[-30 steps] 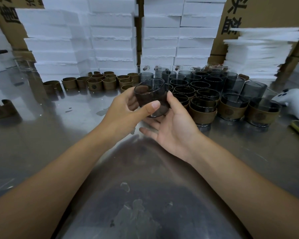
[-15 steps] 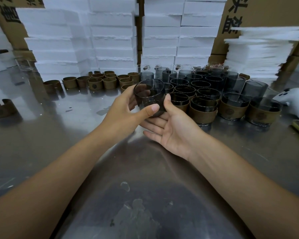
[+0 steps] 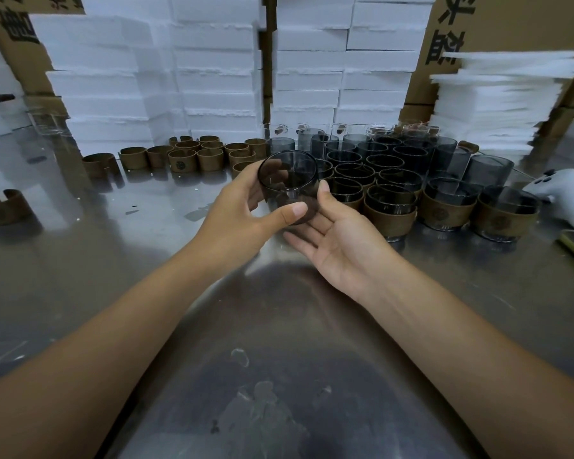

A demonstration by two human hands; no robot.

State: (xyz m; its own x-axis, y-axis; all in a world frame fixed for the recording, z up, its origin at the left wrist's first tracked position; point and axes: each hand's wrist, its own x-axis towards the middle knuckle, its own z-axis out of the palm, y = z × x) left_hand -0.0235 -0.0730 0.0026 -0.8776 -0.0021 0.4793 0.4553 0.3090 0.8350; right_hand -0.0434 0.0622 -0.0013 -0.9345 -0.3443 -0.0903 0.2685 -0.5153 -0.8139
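A smoky grey glass cup [image 3: 289, 183] is held above the steel table [image 3: 146, 260], tilted with its mouth toward the camera. My left hand [image 3: 242, 217] grips it, thumb across the near side and fingers behind. My right hand [image 3: 338, 243] lies palm up under and beside the cup, fingers straight, thumb tip touching the cup's right wall. Behind them stand several grey glass cups [image 3: 391, 160], the front ones wearing brown sleeves [image 3: 390, 218].
Loose brown sleeves [image 3: 186, 155] sit in a row at the back left, one more brown sleeve [image 3: 4, 208] at the far left. White foam boxes [image 3: 219, 71] and cardboard cartons form a wall behind. A white controller [image 3: 567, 197] lies at the right.
The cup has barely moved. My right hand has shifted slightly left under the cup, its thumb closer to the glass.
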